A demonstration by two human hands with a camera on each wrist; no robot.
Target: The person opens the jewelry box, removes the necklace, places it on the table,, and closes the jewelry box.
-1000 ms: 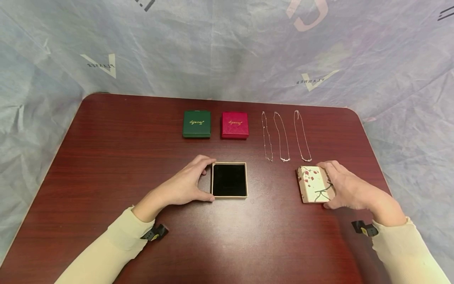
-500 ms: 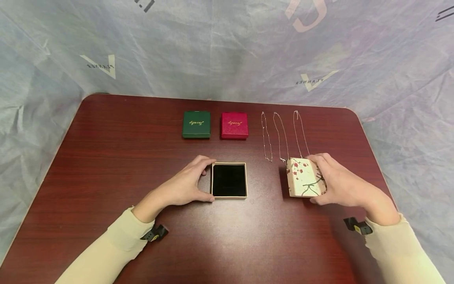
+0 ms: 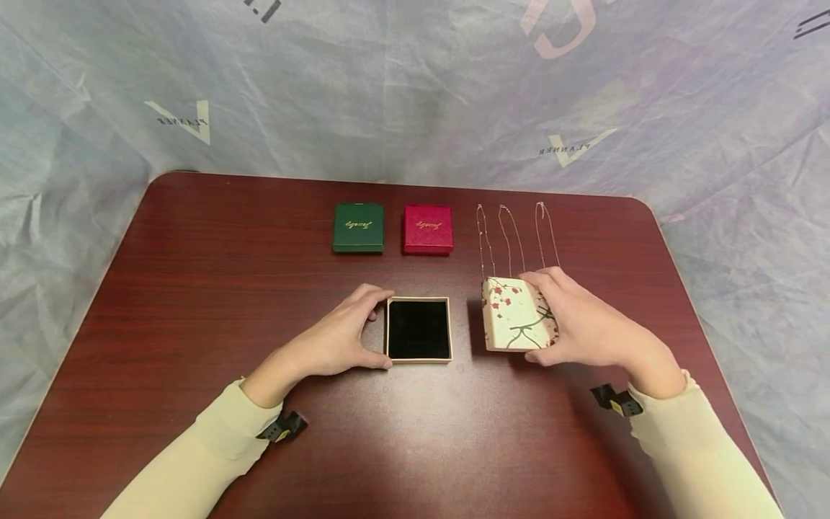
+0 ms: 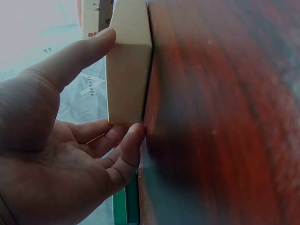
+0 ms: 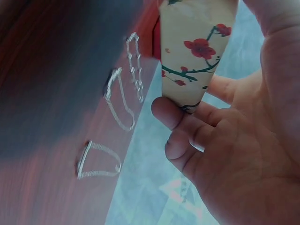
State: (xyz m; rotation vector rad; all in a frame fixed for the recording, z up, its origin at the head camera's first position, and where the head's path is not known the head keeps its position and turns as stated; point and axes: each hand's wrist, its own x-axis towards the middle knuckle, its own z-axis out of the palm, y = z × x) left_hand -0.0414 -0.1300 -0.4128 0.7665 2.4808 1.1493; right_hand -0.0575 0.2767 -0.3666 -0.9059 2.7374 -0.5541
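My left hand (image 3: 333, 335) holds the left end of a shallow jewelry box base (image 3: 419, 329), thumb at the near corner and fingers at the far one. Black lining fills the base; its plain cream wall (image 4: 126, 84) shows in the left wrist view. To its right, my right hand (image 3: 590, 324) grips a cream box lid (image 3: 515, 317) printed with red blossoms and dark branches. The thumb lies on the lid's near side, the fingers on its far side. In the right wrist view the lid hangs above the tabletop (image 5: 51, 187).
A green box (image 3: 359, 228) and a red box (image 3: 428, 229) stand side by side at the back. Three fine necklaces lie right of them: one beaded (image 5: 132, 69), one with a pendant (image 5: 111, 85), one with a bar (image 5: 83, 161). In the head view the lid overlaps their near ends.
My right hand has lifted the lid off the table and carried it left toward the box base. The left hand and the base have stayed put.
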